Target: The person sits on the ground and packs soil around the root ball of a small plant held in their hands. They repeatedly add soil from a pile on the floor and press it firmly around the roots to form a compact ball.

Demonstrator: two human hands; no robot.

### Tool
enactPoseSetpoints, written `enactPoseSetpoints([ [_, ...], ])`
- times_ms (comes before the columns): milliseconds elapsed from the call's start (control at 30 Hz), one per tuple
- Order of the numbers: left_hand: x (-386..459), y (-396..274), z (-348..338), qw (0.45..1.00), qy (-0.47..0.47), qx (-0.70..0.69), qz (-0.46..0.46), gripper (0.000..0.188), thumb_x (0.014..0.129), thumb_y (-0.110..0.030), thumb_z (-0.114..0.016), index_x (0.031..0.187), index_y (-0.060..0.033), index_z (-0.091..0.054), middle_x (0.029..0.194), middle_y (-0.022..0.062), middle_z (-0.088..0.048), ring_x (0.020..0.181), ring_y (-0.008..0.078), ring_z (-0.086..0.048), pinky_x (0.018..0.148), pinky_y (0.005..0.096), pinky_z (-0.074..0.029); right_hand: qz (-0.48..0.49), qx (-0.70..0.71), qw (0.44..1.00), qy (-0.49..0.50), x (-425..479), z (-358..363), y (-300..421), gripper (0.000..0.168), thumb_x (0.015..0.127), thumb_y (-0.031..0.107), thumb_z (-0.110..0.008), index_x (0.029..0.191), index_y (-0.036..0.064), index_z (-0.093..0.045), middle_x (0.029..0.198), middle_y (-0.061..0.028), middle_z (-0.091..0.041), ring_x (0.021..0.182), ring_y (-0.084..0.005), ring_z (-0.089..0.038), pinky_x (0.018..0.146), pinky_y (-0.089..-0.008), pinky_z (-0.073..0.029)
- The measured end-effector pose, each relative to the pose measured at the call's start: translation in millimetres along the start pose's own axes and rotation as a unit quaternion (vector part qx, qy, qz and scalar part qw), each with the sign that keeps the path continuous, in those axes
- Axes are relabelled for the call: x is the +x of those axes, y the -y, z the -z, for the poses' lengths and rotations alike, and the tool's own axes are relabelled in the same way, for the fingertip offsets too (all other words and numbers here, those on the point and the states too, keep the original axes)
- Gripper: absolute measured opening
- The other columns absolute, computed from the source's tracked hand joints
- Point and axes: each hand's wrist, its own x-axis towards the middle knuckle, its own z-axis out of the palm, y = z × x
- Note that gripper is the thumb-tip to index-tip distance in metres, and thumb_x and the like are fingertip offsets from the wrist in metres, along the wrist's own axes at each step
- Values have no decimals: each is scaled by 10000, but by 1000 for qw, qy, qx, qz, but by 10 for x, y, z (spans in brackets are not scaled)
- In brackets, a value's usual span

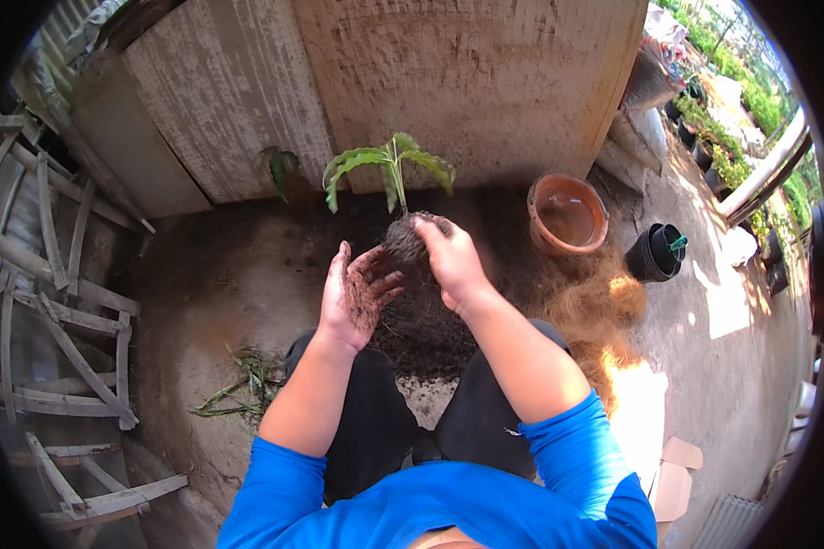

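A young plant with long wavy-edged green leaves (396, 165) stands upright above a dark root ball of soil (405, 239). My right hand (451, 257) is closed around the right side of that root ball, its thumb on top. Just left of it, my left hand (360, 294) is open, palm turned up and smeared with soil. Its fingertips come close to the root ball; whether they touch it, I cannot tell. Below both hands, loose dark soil (426, 343) lies heaped on the ground between my knees.
A terracotta-coloured pot (568, 214) and stacked black nursery pots (654, 252) stand at right, near brown coir-like fibre (584, 302). Cut green leaves (247, 388) lie at left, by wooden frames (75, 322). Board panels (467, 89) rise ahead; filled sacks (635, 141) lean at far right.
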Motion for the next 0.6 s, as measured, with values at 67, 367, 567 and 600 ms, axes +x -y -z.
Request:
enactPoseSetpoints([
  [67,120,-31,117,998,-39,48,8,532,874,-513,-378,1095,-57,-540,1043,109,-553,943,258,-555,816,370,-451,-89,96,991,-20,20,13,108,224,884,217,-508,937,12,-581,867,-67,-622,769,-128,-583,699,-281,-467],
  [367,307,-58,33,991,-117,40,53,612,827,-595,-415,1103,-60,-532,1076,100,-552,971,243,-537,847,403,-420,-72,-126,989,9,63,-36,3,376,842,286,-556,1031,-39,-543,913,-141,-625,848,-227,-607,764,-312,-468],
  [567,287,2,-85,998,-31,-10,58,614,766,-661,-485,1036,-119,-586,1010,48,-607,955,199,-562,854,431,-423,133,-525,839,52,-103,-134,-74,557,816,348,-555,1223,-7,-423,1144,-245,-510,1042,-364,-520,889,-389,-419],
  [600,314,28,-51,998,-37,-12,50,597,767,-651,-495,1029,-123,-588,1002,47,-608,952,197,-562,850,430,-426,143,-559,815,60,-116,-142,-87,548,829,352,-534,1230,-2,-418,1157,-238,-503,1046,-367,-514,896,-389,-412],
])
